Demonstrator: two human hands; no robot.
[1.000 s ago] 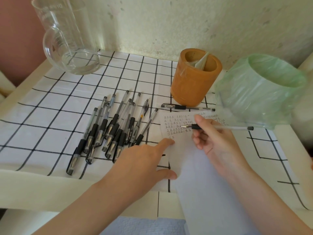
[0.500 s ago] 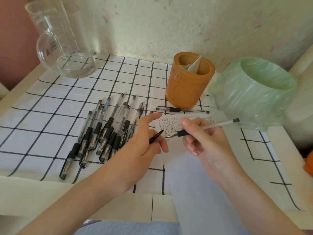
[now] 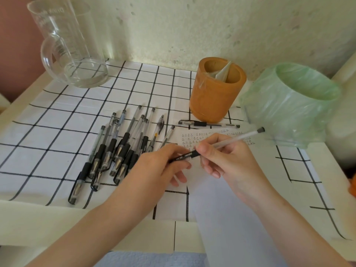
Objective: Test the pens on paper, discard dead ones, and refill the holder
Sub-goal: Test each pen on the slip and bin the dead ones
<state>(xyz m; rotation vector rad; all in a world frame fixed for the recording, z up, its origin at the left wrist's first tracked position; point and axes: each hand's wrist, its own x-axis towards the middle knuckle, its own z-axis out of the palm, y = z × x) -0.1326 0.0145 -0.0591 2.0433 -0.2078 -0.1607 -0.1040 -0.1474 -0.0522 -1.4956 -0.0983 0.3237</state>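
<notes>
My right hand (image 3: 229, 158) grips a clear-barrelled pen (image 3: 237, 138) above the white test paper (image 3: 215, 189), its back end pointing right. My left hand (image 3: 159, 168) pinches the black cap (image 3: 183, 157), which sits over the pen's tip end. Small marks fill the paper's top edge. A pile of several black-grip pens (image 3: 119, 149) lies left of my hands on the checked cloth. One capped pen (image 3: 208, 124) lies in front of the orange holder (image 3: 215, 93), which has clear plastic inside.
A bin lined with a green bag (image 3: 289, 101) stands at the right. A large glass jug (image 3: 67, 47) stands at the back left by the wall. The checked cloth (image 3: 57, 120) covers the cream table, whose front edge runs below my forearms.
My left hand lifted off the paper, took the black cap and brought it onto the pen's tip. The right hand raised the pen off the paper.
</notes>
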